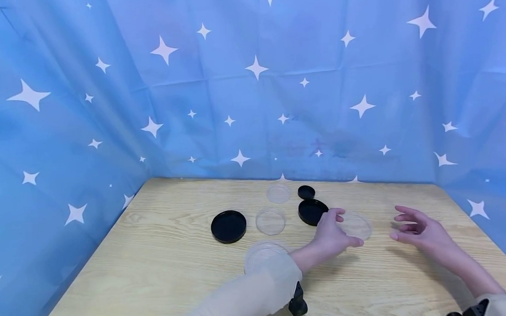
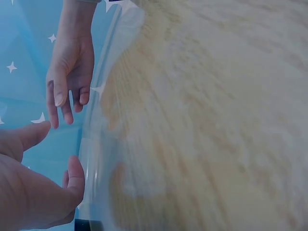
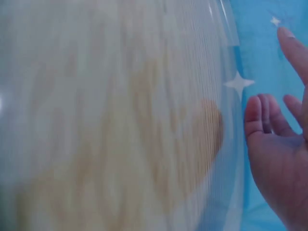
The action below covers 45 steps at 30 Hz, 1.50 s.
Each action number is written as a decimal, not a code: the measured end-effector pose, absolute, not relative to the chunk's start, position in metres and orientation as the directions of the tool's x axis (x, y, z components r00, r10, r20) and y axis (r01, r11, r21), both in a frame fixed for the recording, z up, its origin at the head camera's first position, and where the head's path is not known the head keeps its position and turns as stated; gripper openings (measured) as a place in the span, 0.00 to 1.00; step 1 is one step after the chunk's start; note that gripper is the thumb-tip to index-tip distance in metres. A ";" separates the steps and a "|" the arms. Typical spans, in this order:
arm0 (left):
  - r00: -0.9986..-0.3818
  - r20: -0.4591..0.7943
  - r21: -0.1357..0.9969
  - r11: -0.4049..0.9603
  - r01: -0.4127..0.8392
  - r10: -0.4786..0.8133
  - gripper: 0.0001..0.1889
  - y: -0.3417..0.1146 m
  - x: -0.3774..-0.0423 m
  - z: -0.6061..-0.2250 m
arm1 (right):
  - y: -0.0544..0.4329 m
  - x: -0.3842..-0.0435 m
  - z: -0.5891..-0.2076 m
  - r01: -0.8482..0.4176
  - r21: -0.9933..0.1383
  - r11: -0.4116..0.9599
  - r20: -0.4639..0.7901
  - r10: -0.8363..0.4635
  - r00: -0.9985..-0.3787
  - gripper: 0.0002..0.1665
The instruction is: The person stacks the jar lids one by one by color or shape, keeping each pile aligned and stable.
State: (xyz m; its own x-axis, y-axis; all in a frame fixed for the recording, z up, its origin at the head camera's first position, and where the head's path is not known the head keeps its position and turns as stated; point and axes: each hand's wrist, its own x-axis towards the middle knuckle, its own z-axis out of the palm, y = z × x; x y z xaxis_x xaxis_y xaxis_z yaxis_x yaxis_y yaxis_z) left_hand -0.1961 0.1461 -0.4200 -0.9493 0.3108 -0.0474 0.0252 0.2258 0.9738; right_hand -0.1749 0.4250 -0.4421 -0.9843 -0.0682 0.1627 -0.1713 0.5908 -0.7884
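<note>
My left hand reaches over the table beside a clear round disc, overlapping its left edge in the head view. Its thumb and fingers are spread apart, and the left wrist view shows nothing between thumb and fingers of this left hand. To the right of the disc, my right hand hovers with loosely bent fingers and holds nothing. The right wrist view shows that right hand with its thumb apart from the fingers. Just beyond my left fingers lies a shallow black round dish, partly covered by them.
A smaller black round piece sits behind that dish. Further left are another black dish and clear discs, one in the middle, one behind, and a larger one partly under my left sleeve. A starry blue curtain borders the wooden table.
</note>
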 end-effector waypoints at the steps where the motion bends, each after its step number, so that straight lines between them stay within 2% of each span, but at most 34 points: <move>1: -0.952 -0.052 0.974 0.227 0.019 0.301 0.37 0.146 -0.196 -0.421 | 0.422 -0.177 -0.442 -0.174 -0.785 0.594 0.159 -0.077 -0.984 0.46; 18: -0.976 -0.083 0.957 0.289 -0.022 0.201 0.38 0.151 -0.195 -0.436 | 0.394 -0.203 -0.441 -0.182 -0.763 0.620 0.061 -0.211 -0.976 0.47; 29: -0.987 -0.046 0.941 0.338 0.010 0.155 0.40 0.156 -0.197 -0.438 | 0.388 -0.211 -0.442 -0.257 -0.720 0.645 0.076 -0.294 -0.953 0.50; 37: -0.981 -0.035 0.942 0.333 0.032 0.192 0.36 0.158 -0.202 -0.442 | 0.389 -0.210 -0.441 -0.273 -0.735 0.620 0.071 -0.331 -0.941 0.49; 45: -0.976 -0.054 0.930 0.366 0.027 0.210 0.35 0.163 -0.204 -0.446 | 0.393 -0.208 -0.444 -0.264 -0.732 0.628 0.050 -0.337 -0.940 0.45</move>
